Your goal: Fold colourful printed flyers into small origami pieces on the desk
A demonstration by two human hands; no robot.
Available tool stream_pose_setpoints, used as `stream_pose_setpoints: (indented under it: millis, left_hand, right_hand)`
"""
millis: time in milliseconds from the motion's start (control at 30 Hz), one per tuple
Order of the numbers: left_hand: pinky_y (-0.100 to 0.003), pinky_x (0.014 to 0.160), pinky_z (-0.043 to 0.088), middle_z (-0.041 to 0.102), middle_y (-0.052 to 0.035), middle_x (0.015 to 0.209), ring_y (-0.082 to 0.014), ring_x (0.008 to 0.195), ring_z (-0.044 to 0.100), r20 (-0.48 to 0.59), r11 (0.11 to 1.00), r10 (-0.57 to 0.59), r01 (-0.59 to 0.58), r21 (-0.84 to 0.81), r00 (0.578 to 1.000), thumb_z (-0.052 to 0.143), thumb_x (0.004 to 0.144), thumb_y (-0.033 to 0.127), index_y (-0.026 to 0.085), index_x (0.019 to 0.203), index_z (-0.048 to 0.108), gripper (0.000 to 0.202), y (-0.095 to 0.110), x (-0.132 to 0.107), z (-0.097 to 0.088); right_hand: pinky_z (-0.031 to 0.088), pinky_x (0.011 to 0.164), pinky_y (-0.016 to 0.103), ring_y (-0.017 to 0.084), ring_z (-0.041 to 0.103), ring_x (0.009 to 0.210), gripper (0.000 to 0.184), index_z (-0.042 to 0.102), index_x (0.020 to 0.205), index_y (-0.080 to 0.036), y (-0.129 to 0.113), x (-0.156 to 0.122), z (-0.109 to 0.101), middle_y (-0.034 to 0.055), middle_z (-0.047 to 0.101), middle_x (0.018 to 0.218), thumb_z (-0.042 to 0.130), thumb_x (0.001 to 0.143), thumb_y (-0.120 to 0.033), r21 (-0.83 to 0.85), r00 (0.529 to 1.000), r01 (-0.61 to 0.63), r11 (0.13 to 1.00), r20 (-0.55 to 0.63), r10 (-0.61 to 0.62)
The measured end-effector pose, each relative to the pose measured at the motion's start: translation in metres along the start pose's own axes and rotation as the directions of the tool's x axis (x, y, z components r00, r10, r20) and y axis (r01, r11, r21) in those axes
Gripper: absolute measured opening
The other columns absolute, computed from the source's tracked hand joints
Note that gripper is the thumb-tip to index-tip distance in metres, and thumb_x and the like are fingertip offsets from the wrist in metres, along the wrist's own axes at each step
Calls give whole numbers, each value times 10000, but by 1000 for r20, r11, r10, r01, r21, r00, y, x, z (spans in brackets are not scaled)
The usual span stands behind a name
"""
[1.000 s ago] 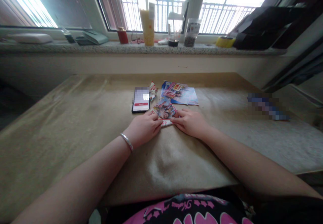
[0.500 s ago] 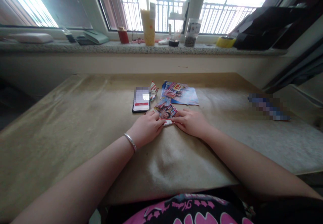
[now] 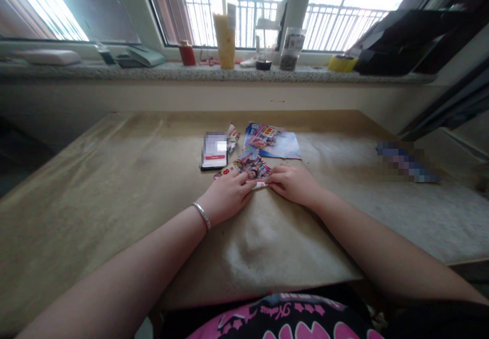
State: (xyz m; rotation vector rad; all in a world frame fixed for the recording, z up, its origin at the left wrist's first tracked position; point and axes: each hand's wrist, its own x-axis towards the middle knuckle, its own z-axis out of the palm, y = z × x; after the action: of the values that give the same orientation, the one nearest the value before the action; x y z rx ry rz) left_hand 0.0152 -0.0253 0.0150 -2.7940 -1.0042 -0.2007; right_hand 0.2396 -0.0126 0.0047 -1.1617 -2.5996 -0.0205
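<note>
Worktop: covered in tan cloth. Silver bangle: sat on the left wrist. Smartphone: lay face up. Left hand: fingertips were down on the near left edge of the folded flyer; whether its grip pinched or merely pressed could not be told. The folded flyer lay flat mid-worktop, between both hands and just right of the smartphone. Right hand: fingertips rested on the flyer's right edge, grip likewise unclear. Second flyer: lay unfolded, just beyond.
</note>
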Motion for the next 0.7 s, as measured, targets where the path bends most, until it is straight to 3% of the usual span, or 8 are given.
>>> stream_pose_setpoints:
  millis: [333, 700]
  left_hand:
    - [-356, 846, 457, 572, -109, 1156, -236, 997, 518, 18, 1000, 1, -2, 25, 1000, 416, 918, 269, 142, 1180, 576, 332, 6, 1, 1]
    - [-368, 858, 446, 577, -101, 1092, -236, 978, 498, 13, 998, 55, -55, 8, 998, 466, 899, 297, 164, 1251, 519, 380, 3, 0, -1]
  right_hand:
    - [431, 757, 256, 159, 600, 862, 207, 727, 872, -222, 4, 1, 3, 37, 679, 908, 525, 871, -262, 60, 1000, 1, 998, -10, 0]
    - [415, 745, 263, 160, 599, 845, 192, 696, 945, -230, 6, -1, -1, 33, 686, 900, 520, 869, -219, 25, 996, 85, 996, -8, -85]
